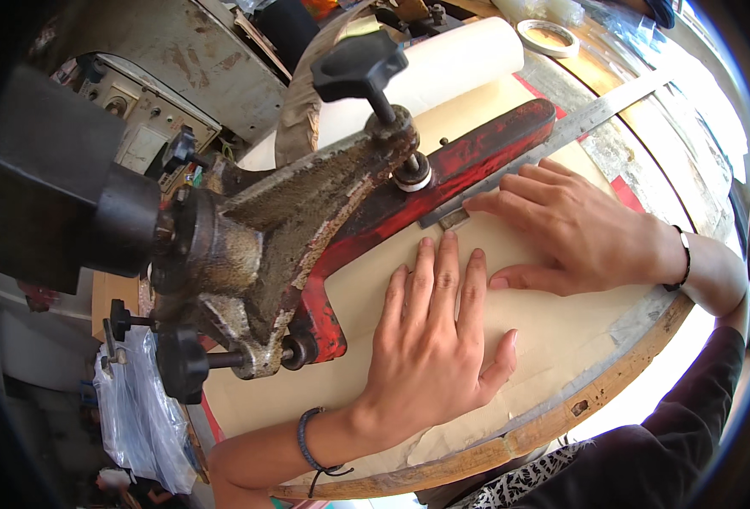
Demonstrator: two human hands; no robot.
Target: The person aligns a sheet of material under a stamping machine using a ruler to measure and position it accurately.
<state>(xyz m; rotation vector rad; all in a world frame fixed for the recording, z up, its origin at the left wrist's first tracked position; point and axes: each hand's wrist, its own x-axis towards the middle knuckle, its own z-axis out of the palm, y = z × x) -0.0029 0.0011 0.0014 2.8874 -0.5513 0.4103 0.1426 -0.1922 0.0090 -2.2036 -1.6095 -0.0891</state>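
Observation:
My left hand (430, 343) lies flat on a tan sheet (553, 348), its fingers stretched forward and the thumb apart. Just beyond those fingertips is a small dark rectangular piece (455, 220). My right hand (574, 225) is open: its fingertips reach the near edge of a long steel ruler (600, 119), and its thumb rests on the sheet. The ruler runs from beside the small piece toward the far right. Along its far side lies a worn red and black bar (468, 161), under a metal clamp arm (307, 199). Neither hand grips anything.
A black star-shaped knob (359, 64) tops the clamp arm, and another knob (181, 365) sits at its lower left. Behind the bar lies a thick white roll (468, 55), with a tape roll (548, 38) farther right. The table has a curved wooden edge (553, 424).

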